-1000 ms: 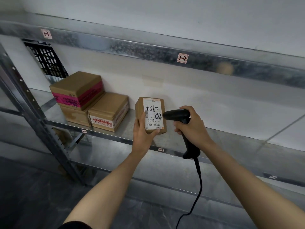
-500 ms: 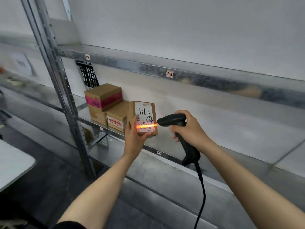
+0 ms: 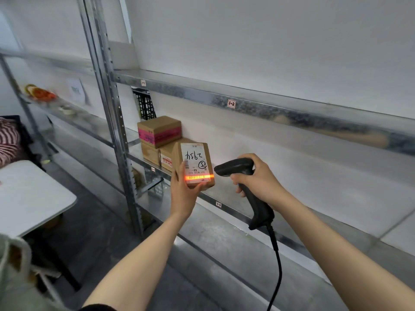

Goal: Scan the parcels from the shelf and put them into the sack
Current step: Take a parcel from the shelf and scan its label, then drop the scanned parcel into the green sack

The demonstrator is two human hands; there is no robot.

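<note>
Vs 0.5 s ago: view swung further left, so white rounded table point(image 3: 33, 198) + left shelf bay fill more of frame. Orange scan line point(image 3: 197, 177) still on barcode, grips unchanged. Left hand point(image 3: 183, 195) clamps small brown cardboard parcel w/ white label point(image 3: 195, 163) from below, upright, in front of galvanised metal shelf point(image 3: 233, 213). Right hand point(image 3: 260, 180) is wrapped round black handheld scanner point(image 3: 233, 168), nose near parcel, not touching. Black cable point(image 3: 278, 265) cut off at btm. Pale fabric thing point(image 3: 13, 254) btm left is blurred + cropped. Pink-taped cardboard box point(image 3: 159, 131) sits on plain ones, partly hidden by parcel.
</note>
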